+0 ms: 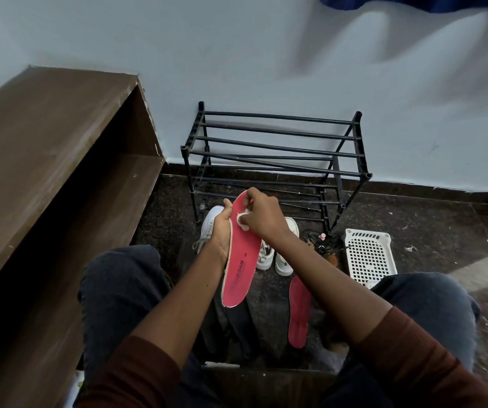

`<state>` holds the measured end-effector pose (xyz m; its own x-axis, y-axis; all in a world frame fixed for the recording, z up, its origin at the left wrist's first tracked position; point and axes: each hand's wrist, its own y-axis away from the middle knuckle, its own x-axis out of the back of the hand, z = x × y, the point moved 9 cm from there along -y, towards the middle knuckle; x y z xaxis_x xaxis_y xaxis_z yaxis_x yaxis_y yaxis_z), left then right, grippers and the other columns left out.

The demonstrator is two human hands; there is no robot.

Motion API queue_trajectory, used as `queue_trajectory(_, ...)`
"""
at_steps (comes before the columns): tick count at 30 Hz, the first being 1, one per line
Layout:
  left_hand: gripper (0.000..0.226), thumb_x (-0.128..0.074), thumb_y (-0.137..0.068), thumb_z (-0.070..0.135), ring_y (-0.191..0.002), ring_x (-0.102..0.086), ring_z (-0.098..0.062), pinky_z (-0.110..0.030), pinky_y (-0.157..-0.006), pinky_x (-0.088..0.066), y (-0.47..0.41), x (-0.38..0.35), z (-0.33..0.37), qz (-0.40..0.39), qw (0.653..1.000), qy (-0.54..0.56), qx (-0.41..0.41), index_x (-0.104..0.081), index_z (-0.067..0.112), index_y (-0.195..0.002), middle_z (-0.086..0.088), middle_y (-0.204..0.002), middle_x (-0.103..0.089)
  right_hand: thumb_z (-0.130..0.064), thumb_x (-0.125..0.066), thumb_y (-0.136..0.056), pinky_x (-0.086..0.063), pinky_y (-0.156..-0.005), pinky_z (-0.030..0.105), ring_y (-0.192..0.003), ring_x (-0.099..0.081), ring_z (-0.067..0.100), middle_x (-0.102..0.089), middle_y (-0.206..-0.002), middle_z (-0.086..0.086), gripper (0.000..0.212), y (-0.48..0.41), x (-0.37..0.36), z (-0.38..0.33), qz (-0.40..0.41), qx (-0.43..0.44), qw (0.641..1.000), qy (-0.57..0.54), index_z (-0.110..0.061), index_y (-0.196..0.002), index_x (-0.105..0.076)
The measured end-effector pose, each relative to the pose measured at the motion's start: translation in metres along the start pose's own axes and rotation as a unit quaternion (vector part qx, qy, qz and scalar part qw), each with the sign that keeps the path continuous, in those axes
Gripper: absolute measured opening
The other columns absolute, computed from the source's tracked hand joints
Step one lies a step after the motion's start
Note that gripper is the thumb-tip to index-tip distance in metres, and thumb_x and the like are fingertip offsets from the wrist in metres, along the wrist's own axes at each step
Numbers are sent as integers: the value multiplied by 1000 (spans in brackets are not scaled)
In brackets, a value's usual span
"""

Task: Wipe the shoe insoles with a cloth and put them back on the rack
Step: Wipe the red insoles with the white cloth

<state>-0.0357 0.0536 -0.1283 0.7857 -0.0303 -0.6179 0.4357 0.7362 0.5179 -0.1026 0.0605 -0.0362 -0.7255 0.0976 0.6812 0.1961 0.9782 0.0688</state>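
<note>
My left hand (222, 231) grips a red insole (241, 266) by its left edge and holds it up above the floor, toe end away from me. My right hand (262, 216) pinches a small white cloth (242, 220) and presses it on the insole's front part. A second red insole (298, 312) lies flat on the dark floor between my knees. The black bar shoe rack (275, 163) stands against the wall just beyond my hands, with no shoes on its top shelves.
White sneakers (269, 254) sit on the floor in front of the rack. A white perforated basket (369, 256) lies to the right, with small dark items (323, 245) beside it. A brown wooden bench (48, 160) fills the left side. My knees flank the work spot.
</note>
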Motion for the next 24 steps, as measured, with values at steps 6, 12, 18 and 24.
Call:
queue_trajectory(6, 72, -24, -97, 57, -71, -70, -19, -35, -78, -49, -1, 3, 2, 1, 1000, -3, -2, -78, 15, -77, -5, -78, -73, 1, -45, -79, -40, -61, 37, -82, -56, 38, -59, -90, 21, 15, 1, 17, 6, 80, -33, 994, 72, -9, -90, -43)
queue_trajectory(12, 73, -23, -96, 60, -74, -70, -21, -37, -78, -50, 3, -2, 4, -22, 1000, -9, -1, -77, 14, -81, -7, -81, -73, -1, -39, -88, -33, -58, 35, -81, -57, 37, -62, -88, 19, 13, 3, 23, -5, 132, 2, 980, 150, -4, -100, -43)
queue_trajectory(18, 75, -22, -97, 59, -71, -69, -18, -32, -79, -46, -1, -1, 6, -19, 1000, -7, -8, -78, 16, -72, -6, -76, -70, 2, -61, -72, -50, -68, 39, -79, -59, 29, -63, -85, 11, 24, 4, -1, -15, 18, 37, 999, -10, -11, -89, -50)
queue_trajectory(24, 80, -24, -96, 60, -63, -69, -20, -25, -60, -56, -9, 7, 17, -3, 1000, -2, -31, -75, 7, -64, -10, -69, -69, 0, -74, -66, -43, -59, 17, -65, -58, 13, -66, -75, 9, 31, 13, -6, -19, -44, 36, 991, -120, -12, -84, -52)
